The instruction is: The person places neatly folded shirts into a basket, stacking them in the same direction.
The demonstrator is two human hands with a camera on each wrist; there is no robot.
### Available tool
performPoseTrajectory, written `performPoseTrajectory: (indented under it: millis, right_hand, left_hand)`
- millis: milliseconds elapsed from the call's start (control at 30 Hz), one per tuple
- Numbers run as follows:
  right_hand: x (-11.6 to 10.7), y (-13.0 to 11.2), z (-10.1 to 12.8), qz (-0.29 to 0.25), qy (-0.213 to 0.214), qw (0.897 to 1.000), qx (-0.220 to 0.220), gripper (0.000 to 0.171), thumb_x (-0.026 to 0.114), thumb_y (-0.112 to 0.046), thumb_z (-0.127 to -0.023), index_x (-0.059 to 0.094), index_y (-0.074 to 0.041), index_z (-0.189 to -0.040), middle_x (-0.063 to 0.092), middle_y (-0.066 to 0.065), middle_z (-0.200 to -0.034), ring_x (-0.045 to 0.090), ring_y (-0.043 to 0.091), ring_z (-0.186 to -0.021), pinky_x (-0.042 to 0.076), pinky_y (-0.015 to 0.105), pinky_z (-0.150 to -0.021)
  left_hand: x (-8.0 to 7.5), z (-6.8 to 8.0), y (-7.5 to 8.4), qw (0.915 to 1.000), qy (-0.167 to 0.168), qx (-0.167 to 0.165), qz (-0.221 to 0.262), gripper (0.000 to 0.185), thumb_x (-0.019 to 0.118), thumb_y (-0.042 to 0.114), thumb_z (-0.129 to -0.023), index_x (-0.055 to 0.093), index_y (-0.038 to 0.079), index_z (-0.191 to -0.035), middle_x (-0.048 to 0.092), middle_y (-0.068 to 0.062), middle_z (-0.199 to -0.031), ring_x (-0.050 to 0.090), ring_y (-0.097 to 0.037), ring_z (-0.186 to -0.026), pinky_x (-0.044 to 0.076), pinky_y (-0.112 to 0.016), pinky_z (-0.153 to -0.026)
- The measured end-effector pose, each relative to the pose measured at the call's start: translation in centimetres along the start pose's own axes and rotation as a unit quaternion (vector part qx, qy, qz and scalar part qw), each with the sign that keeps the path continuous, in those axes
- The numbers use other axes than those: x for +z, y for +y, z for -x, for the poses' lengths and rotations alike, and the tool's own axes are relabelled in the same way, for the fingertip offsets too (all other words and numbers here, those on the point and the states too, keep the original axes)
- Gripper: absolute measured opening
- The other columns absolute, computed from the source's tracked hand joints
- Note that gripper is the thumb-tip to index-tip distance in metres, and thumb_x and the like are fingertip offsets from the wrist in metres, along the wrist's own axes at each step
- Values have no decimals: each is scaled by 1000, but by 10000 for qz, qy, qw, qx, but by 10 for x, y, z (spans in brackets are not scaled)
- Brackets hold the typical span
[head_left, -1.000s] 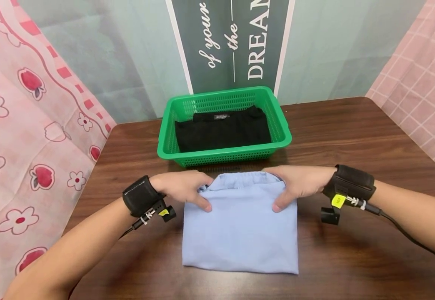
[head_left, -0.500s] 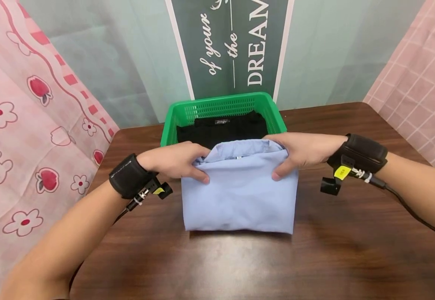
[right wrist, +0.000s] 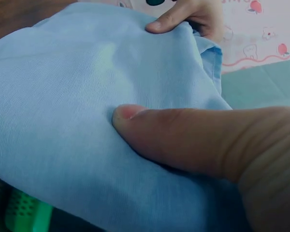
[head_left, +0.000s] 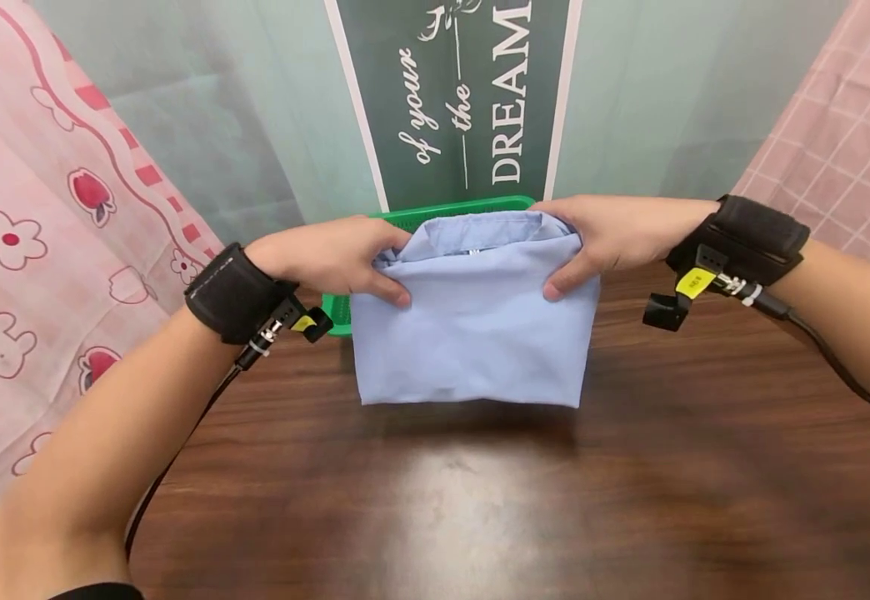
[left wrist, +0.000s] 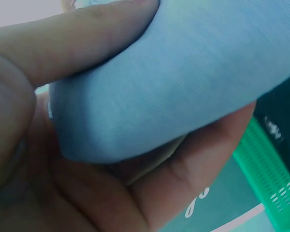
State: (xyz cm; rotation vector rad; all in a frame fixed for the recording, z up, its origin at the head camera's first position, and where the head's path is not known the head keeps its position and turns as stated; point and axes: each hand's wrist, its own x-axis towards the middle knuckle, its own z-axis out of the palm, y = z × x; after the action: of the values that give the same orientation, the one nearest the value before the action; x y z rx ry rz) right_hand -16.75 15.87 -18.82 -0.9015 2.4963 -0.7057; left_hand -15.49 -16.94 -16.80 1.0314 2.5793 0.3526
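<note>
A folded light blue shirt [head_left: 472, 325], collar side up, hangs between my two hands above the table in the head view. My left hand [head_left: 337, 254] grips its upper left corner, thumb in front and fingers behind; the left wrist view shows the cloth [left wrist: 174, 87] pinched between them. On the upper right corner my right hand [head_left: 615, 233] holds the same way, its thumb [right wrist: 169, 135] pressing the front in the right wrist view while the other fingers are hidden. Behind the shirt stands a green basket [head_left: 341, 317], mostly covered by it in the head view.
Black cloth [left wrist: 280, 125] shows beside the green basket wall in the left wrist view. The brown wooden table [head_left: 450, 500] spreads below. A pink patterned curtain [head_left: 37, 250] borders the left, and a teal backdrop [head_left: 255, 108] with lettering stands behind.
Both hands have lifted the folded blue shirt off the table and carried it away from me, over the basket in view. The black cloth in the basket is now hidden in the head view.
</note>
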Motion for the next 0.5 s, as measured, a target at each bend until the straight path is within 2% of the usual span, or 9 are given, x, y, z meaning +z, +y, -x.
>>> performPoseTrajectory:
  millis: [233,500]
  right_hand:
    - [-14,-3,-10,456,334,9984,54,70,91,-27,-84,53,-14,-141,67,2,-120,60,17,-107,48,23,-90]
    - [-33,-14,-22,851,631,9944,17,70,91,-29,-85,52,-12,-140,66,4,-120,59,17,-106,47,23,-89]
  left_hand:
    - [-18,-6,-5,9997,139,-115,-172,24,82,21,-93,73,11,-114,74,-4,-105,66,-19,-98,50,-34,-89]
    - [-39,-3,-6,9980,331,-383,-390,25,79,21,-96,72,11,-118,74,-6,-111,67,-19,-104,49,-37,-94]
